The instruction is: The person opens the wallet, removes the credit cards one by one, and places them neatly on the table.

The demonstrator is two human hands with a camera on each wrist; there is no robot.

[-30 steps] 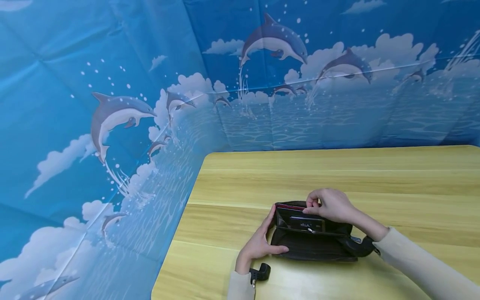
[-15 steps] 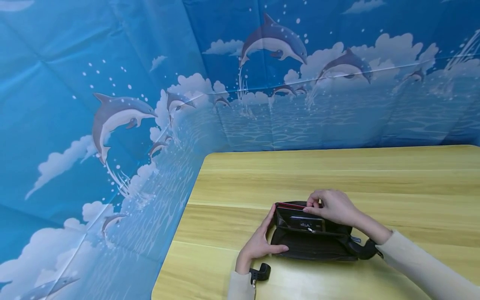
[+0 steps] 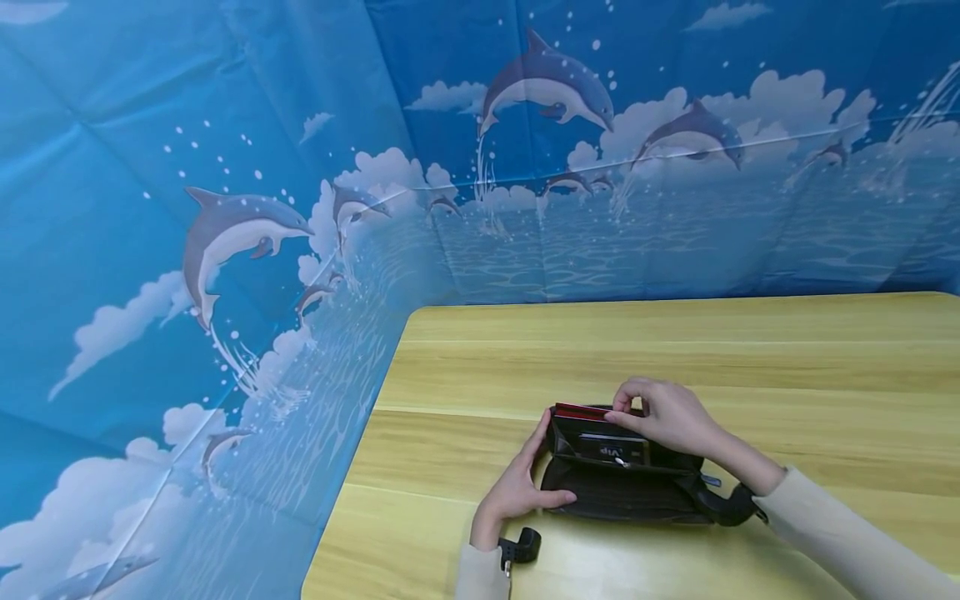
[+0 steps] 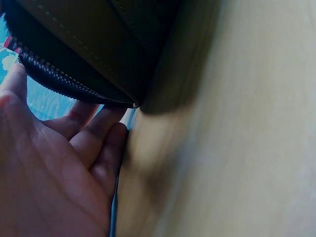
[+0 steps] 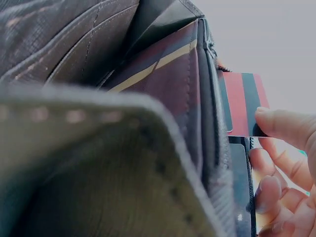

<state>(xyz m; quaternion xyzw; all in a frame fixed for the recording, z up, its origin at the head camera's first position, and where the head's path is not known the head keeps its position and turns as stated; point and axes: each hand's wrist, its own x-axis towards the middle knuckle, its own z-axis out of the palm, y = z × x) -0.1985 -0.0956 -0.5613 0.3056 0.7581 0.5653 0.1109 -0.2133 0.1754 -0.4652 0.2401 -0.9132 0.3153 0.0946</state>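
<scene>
A black zip wallet (image 3: pixel 630 492) lies spread open on the table. My left hand (image 3: pixel 513 487) holds its left end, the thumb on the front flap and a finger reaching up the side. In the left wrist view, the fingers (image 4: pixel 94 128) meet the zipped edge. My right hand (image 3: pixel 667 412) is over the back of the wallet and pinches a red card (image 3: pixel 579 412) that sticks up from the rear pocket. The right wrist view shows the card (image 5: pixel 242 101) with red and black stripes under the thumb. A dark card marked VIP (image 3: pixel 611 448) sits in a middle pocket.
The wood-grain table (image 3: pixel 750 350) reaches to a blue backdrop (image 3: pixel 675 233) printed with dolphins. Black camera mounts are strapped to both wrists, the left mount (image 3: pixel 525 546) near the wallet's front left corner.
The red card has risen a little out of the rear pocket, so more of its red shows. The left hand and the wallet have stayed nearly in place.
</scene>
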